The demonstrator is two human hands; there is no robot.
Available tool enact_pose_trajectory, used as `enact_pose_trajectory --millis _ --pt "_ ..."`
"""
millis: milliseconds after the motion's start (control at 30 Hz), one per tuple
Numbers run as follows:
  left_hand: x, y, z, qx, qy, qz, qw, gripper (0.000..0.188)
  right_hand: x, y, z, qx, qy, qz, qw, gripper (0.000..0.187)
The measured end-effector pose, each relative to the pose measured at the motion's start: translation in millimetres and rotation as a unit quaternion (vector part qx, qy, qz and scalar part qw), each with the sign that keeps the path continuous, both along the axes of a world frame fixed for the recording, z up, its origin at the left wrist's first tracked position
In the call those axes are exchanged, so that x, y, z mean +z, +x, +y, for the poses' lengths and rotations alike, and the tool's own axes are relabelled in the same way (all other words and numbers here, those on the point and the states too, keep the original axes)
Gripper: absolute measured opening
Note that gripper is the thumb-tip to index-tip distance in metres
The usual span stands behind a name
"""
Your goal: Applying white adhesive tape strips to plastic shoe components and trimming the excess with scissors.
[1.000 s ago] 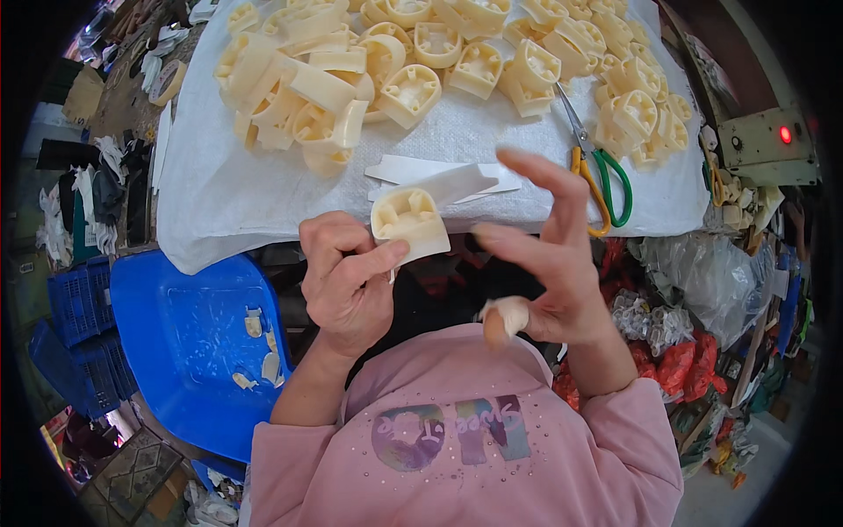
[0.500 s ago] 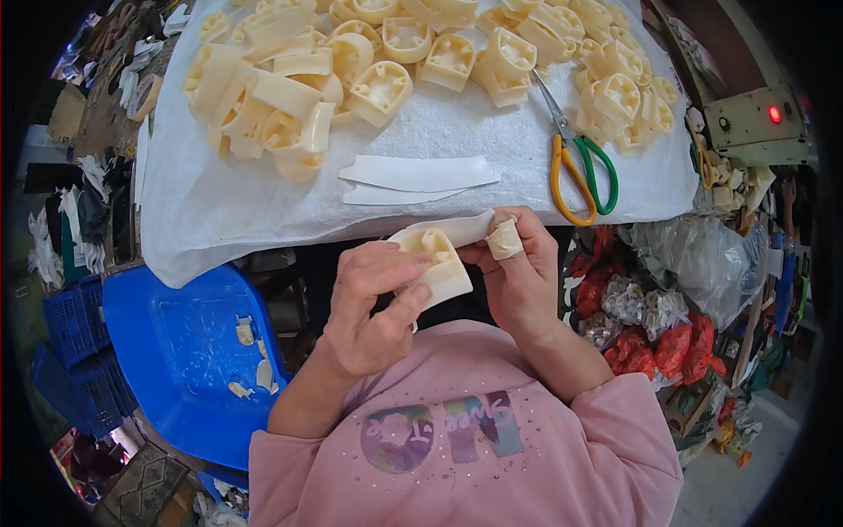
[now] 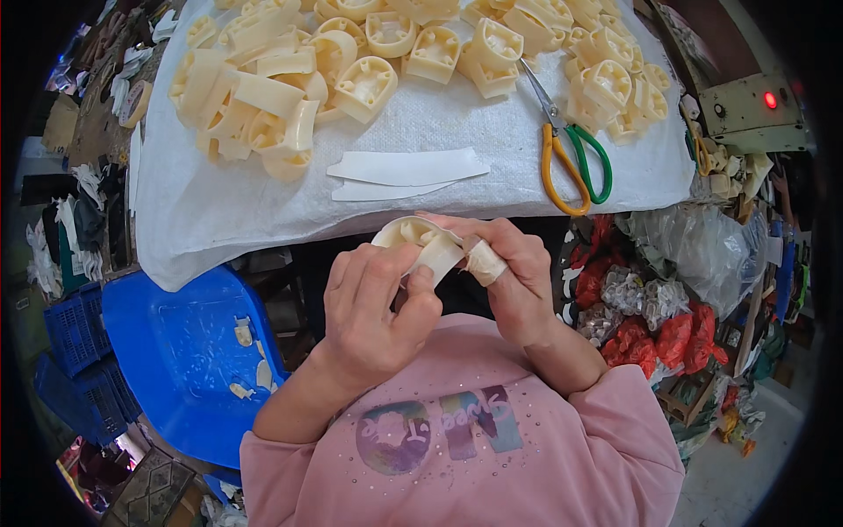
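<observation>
Both hands grip a cream plastic heel (image 3: 413,239) just below the table edge (image 3: 263,237), the left hand (image 3: 373,303) pinching a white strip (image 3: 439,256) against it while the bandaged right hand (image 3: 509,268) steadies it, so smoothing the strip around likely calls for firm thumb pressure.

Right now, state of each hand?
Left hand: closed on the cream moulded plastic heel piece.
Right hand: closed, pressing a white strip onto that piece; a fingertip is wrapped in tape.

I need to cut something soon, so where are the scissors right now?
In the head view, the scissors lie on the white cloth at the right of the table, handles toward the person, between cream plastic pieces and two white strips.
</observation>
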State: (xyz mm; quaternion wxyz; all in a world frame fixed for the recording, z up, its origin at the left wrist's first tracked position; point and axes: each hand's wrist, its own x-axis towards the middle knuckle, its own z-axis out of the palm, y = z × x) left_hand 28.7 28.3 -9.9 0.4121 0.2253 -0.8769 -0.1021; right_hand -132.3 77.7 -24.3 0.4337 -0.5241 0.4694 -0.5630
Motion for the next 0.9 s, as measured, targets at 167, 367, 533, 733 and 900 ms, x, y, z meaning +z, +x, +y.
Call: enact_pose_trajectory --millis 167,367,533,733,900 --pt "5 -1 -2 0.006 0.003 -0.014 1.000 0.015 -2 4 -4 -0.012 -0.009 0.020 1.000 0.028" --pt "-4 0 -6 -0.015 0.029 0.033 0.999 0.017 5 2 -7 -0.031 0.149 -0.191 0.970 0.023" --pt "-13 4 -3 -0.045 0.047 0.144 0.987 0.020 1 -8 -12 -0.020 0.144 -0.316 0.938 0.020" --pt "-1 4 -3 -0.004 0.015 -0.002 1.000 0.015 8 3 -2 -0.020 0.120 -0.158 0.980 0.023" --pt "1 -1 0 0.040 0.001 -0.036 0.999 0.013 8 3 -4 0.008 0.041 0.046 0.998 0.026"
